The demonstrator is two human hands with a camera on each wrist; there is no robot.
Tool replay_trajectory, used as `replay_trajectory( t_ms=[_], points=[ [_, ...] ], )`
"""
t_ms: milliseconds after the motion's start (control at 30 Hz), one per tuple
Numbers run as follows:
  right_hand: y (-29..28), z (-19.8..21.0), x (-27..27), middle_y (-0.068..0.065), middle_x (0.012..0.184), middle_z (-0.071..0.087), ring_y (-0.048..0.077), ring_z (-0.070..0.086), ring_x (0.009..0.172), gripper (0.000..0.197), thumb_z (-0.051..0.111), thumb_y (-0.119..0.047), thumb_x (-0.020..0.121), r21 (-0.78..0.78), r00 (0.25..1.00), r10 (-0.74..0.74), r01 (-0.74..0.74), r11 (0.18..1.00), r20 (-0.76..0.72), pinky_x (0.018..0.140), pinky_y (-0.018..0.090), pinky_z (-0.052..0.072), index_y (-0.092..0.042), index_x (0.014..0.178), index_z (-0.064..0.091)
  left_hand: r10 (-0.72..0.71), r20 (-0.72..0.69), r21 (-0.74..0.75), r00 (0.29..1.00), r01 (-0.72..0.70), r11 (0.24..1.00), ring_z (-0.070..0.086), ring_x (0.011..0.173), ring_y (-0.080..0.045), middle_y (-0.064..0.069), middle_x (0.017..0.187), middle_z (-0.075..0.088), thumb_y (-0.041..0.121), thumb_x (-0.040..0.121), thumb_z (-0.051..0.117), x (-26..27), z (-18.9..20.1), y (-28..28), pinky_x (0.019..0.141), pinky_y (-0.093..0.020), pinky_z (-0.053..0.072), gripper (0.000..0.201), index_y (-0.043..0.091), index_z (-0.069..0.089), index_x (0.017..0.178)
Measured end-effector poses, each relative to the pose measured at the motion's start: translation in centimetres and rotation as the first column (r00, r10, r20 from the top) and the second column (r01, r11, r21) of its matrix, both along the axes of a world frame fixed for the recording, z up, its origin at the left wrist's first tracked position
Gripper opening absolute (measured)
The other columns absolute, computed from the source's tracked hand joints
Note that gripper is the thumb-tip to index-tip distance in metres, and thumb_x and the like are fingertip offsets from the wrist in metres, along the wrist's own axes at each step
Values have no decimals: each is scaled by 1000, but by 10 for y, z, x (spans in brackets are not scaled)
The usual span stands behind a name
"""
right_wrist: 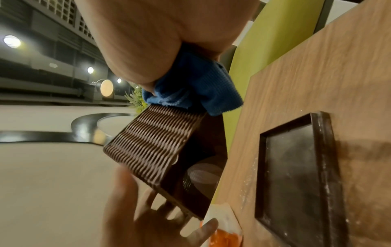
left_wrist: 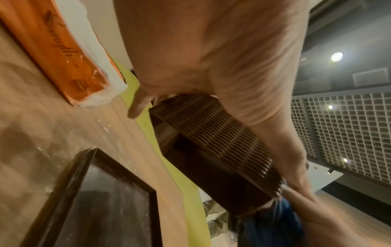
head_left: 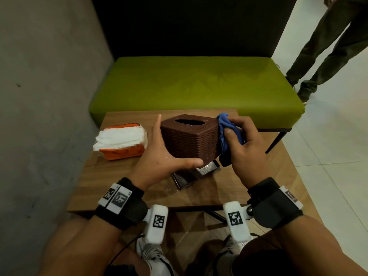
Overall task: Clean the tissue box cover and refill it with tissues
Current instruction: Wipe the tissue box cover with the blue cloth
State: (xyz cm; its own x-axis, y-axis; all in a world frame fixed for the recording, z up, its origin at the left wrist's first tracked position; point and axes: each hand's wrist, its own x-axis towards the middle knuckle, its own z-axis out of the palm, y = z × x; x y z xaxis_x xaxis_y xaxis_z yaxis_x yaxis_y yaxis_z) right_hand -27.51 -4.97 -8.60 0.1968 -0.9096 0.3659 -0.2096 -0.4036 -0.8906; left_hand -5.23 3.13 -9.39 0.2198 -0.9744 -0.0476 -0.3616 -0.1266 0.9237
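Left hand [head_left: 159,154] spread wide bracing the brown tissue box cover [head_left: 189,136], right hand [head_left: 242,144] gripping blue cloth [head_left: 224,124] against its far side, tissue pack [head_left: 121,140] beyond the left hand

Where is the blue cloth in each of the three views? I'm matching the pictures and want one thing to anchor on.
Head: blue cloth right of centre, bunched in the right hand against the cover's right end.
Left wrist: only a blue patch at the bottom right.
Right wrist: upper centre, at the top edge of the cover.
Shared landmark: the brown woven tissue box cover.
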Motion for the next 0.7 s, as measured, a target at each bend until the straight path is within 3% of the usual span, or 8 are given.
replay_trajectory(
  t_ms=[100,233,433,567,700],
  points=[
    [3,-3,-2,-4,123,66,18,64,117,23,58,-14,103,-67,998,8,-11,998,-54,96,50,54,-23,124,63,38,99,57,994,-43,997,20,159,-15,10,174,8,85,34,90,-10,-4,-2,127,-45,29,169,48,-12,164],
    [4,4,-5,4,133,64,20,59,129,25,60,-2,100,-176,995,70,-83,981,-75,105,49,51,-12,124,65,50,119,37,992,-55,998,18,160,-14,10,174,6,90,31,86,-11,-12,0,129,-49,28,168,50,-9,163],
    [14,25,-9,2,134,62,18,57,125,28,63,3,96,-280,966,70,-141,950,-250,104,32,49,-9,120,69,56,15,-80,998,-54,995,33,155,-15,12,169,21,79,40,95,-5,-17,3,124,-49,39,155,47,5,164],
    [21,41,-8,-2,131,65,26,48,106,24,62,-10,98,-424,846,33,-300,855,-532,90,33,42,-18,117,74,65,137,-210,988,-35,977,32,155,-14,7,162,21,59,45,102,6,-16,6,125,-46,38,157,30,7,167],
    [21,50,13,-4,124,65,22,45,105,24,62,-18,99,-364,704,136,-511,779,-697,85,33,43,-25,119,73,65,234,-250,970,-4,968,18,162,-22,0,170,10,55,44,104,15,-14,9,127,-54,32,165,30,-1,168]
  ],
)
